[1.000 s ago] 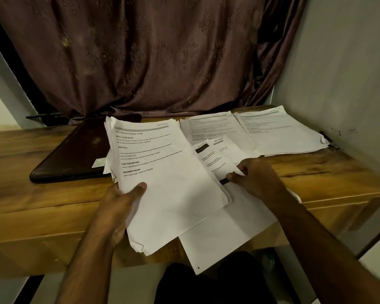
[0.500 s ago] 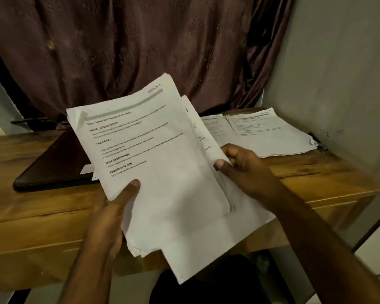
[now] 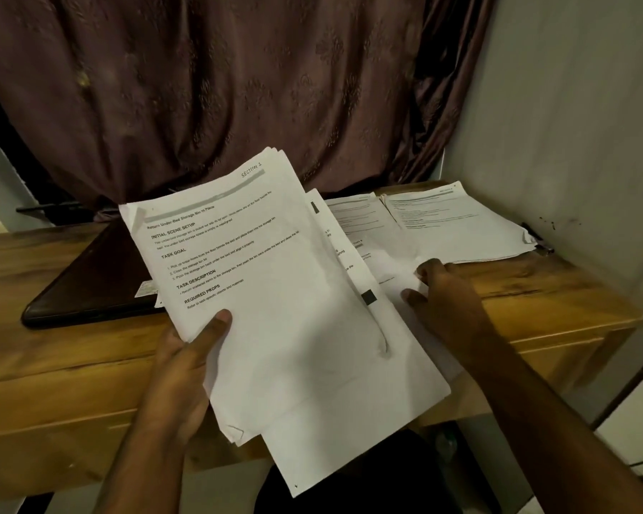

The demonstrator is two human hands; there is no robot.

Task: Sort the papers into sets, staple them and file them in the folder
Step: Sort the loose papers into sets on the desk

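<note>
1. A folder (image 3: 90, 287) lies on the table (image 3: 557, 291) at the left.
2. Two paper piles (image 3: 457, 228) lie far right on the table.
3. The left hand (image 3: 186, 369) holds a stack (image 3: 275, 291) near, before the folder.
4. The right hand (image 3: 442, 294) rests on a sheet (image 3: 394, 261) right of the stack.

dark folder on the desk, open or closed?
Closed. The dark folder lies flat on the wooden desk with its cover down; the paper stack in the left hand hides its right edge.

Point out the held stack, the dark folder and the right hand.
held stack (image 3: 275, 291), head view, middle of top sheet
dark folder (image 3: 101, 280), head view, its cover
right hand (image 3: 450, 298), head view, back of hand
</note>
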